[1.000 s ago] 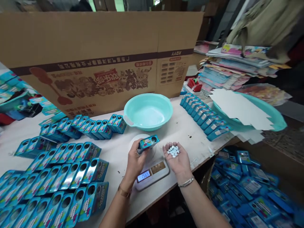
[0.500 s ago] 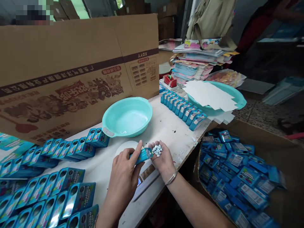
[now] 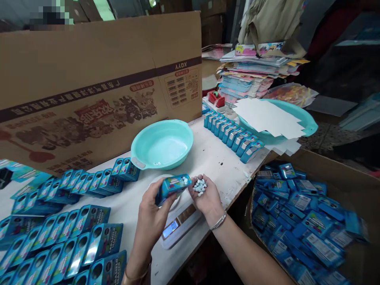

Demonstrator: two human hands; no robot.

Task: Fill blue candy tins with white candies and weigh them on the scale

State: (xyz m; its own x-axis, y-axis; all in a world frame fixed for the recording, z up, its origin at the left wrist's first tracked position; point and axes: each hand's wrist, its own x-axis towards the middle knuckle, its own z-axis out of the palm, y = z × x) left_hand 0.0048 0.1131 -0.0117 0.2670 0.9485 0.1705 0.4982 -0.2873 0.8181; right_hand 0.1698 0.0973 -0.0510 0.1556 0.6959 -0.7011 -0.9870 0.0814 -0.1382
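My left hand [image 3: 154, 215] is wrapped round a small blue candy box [image 3: 174, 185], tilted with one end toward my other palm. A few pale candies show at that end of the box. Palm up, my right hand [image 3: 210, 200] is cupped under a small heap of pale blue and white candies [image 3: 200, 186]. Below both hands lies a white digital scale [image 3: 181, 229], its lit display reading 0.0. Just beyond them a turquoise basin [image 3: 162, 145] stands on the white table [image 3: 208, 150], with a few small bits at its bottom.
Rows of blue boxes [image 3: 68, 245] with round holes fill the left side. Another row [image 3: 231, 134] stands at the right, near a second basin [image 3: 310, 124] under white card sheets. A large carton [image 3: 101, 79] walls the back. Below right, an open carton [image 3: 353, 186] holds many blue boxes.
The candy box in my left hand has turned, so its printed broad side now shows. My left hand has shifted slightly, uncovering the scale's display. My right hand still cups the candies.
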